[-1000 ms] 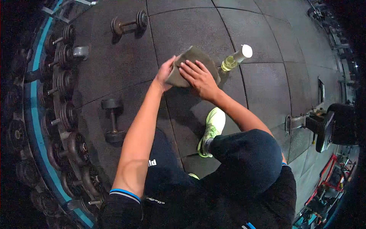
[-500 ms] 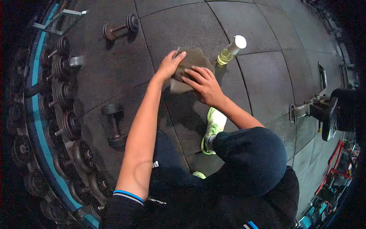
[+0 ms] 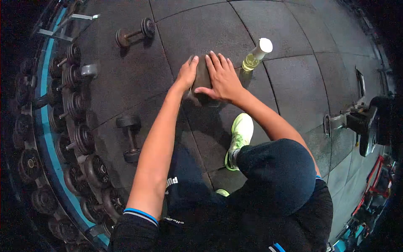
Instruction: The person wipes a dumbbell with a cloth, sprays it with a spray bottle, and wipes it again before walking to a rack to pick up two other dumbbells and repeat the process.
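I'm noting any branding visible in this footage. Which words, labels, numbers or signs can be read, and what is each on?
"PUM", white letters on the left trouser leg; any rest is not visible.
White lettering on the dark shirt: too small to read.
Markings on the dumbbell plates at left: too blurred.
Cloth and bottle: no readable text.
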Demonstrator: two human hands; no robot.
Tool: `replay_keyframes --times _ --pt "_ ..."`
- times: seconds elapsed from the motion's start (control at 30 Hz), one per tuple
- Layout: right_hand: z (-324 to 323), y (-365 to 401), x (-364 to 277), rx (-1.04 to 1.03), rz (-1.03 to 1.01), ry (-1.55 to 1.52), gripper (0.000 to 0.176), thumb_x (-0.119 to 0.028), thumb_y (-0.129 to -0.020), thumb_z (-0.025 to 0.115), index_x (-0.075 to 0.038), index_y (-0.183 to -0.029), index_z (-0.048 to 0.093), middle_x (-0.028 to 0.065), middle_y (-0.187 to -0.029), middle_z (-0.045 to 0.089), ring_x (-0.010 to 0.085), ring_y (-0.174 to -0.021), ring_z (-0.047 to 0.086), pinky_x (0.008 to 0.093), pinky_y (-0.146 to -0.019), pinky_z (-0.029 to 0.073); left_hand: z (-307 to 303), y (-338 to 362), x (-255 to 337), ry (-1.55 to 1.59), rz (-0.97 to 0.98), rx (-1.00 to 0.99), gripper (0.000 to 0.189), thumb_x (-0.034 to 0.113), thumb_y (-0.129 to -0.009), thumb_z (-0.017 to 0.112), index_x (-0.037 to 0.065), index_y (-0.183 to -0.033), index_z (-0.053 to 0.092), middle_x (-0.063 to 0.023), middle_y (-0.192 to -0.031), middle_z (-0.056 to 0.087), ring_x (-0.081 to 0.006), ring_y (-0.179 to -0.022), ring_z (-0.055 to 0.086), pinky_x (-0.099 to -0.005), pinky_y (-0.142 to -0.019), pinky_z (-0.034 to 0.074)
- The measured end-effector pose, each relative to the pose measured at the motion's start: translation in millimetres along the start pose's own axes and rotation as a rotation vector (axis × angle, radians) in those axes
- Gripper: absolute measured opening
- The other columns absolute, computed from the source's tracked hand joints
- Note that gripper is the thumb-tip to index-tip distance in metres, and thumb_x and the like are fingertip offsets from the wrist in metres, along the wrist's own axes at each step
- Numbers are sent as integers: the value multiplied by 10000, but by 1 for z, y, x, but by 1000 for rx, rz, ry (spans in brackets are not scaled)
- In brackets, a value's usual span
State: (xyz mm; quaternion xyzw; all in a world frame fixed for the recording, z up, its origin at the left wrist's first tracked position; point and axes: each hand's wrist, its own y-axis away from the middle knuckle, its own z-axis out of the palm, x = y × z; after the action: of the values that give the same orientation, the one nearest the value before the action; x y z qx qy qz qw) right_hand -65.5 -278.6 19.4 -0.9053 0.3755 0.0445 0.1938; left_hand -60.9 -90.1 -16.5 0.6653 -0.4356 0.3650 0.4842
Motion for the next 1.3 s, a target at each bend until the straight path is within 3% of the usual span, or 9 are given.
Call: replay_keyframes --times 0.17,0.47,0.73,0.9,1.0,1.07,1.13,1.2,1.3 --pt "5 -33 1 -119 -20 20 1148 -772 -794 608 110 -1488 365 291 -1530 402 437 -1439 372 610 -1146 298 -2 -1 -3 179 -107 -43 683 569 -1037 424 -24 -1327 600 -211 -1318 630 -287 -1192 594 -398 -1044 429" --pt "-5 29 -15 -133 -179 161 986 -638 -886 594 75 -1518 340 245 -1601 319 376 -1506 281 555 -1203 235 -2 2 -9 -23 -44 18 768 615 -1024 403 -75 -1281 624 -259 -1270 650 -339 -1224 602 -409 -1049 427" --pt "-1 -5 3 -91 -97 -17 1240 -802 -734 652 109 -1506 319 275 -1573 340 394 -1484 308 567 -1181 256 4 7 4 365 -111 -156 901 731 -983 365 -29 -1447 502 -212 -1422 550 -292 -1307 537 -398 -1090 411" --pt "-7 -45 14 -253 29 -155 1077 -789 -619 760 74 -1238 584 249 -1203 633 404 -1128 629 489 -887 526 -3 34 29 318 -118 -229 913 743 -964 418 -7 -1484 436 -167 -1419 547 -272 -1336 528 -387 -1099 419" --pt "10 -57 34 -267 93 -321 991 -758 -648 766 78 -1165 635 276 -1116 673 409 -1039 665 482 -862 536 -6 38 24 186 -135 -163 943 699 -952 513 -30 -1527 344 -205 -1472 496 -323 -1366 501 -424 -1150 367" --pt "12 -61 45 -314 246 -478 843 -691 -720 761 79 -1055 685 229 -940 710 303 -878 695 431 -798 530 -7 32 12 -52 -109 -10 951 686 -952 524 -41 -1531 324 -237 -1513 448 -354 -1394 467 -446 -1166 346" --pt "6 -67 60 -488 481 -795 787 -656 -755 759 80 -1028 694 195 -875 710 241 -817 681 403 -762 521 12 55 10 -523 379 426 804 479 -966 617 -29 -1520 331 -262 -1551 369 -416 -1456 339 -496 -1186 285" --pt "35 -66 70 -405 385 -825 654 -570 -894 666 75 -997 706 172 -812 690 219 -746 644 403 -703 497 22 74 32 -657 664 423 760 380 -945 664 -2 -1518 344 -244 -1543 389 -407 -1449 349 -511 -1196 263" --pt "57 -53 80 -244 96 -755 543 -458 -994 563 68 -980 700 195 -773 684 282 -662 632 436 -660 473 44 80 37 -658 688 337 738 361 -948 655 -7 -1513 354 -234 -1557 379 -411 -1447 357 -510 -1195 275"
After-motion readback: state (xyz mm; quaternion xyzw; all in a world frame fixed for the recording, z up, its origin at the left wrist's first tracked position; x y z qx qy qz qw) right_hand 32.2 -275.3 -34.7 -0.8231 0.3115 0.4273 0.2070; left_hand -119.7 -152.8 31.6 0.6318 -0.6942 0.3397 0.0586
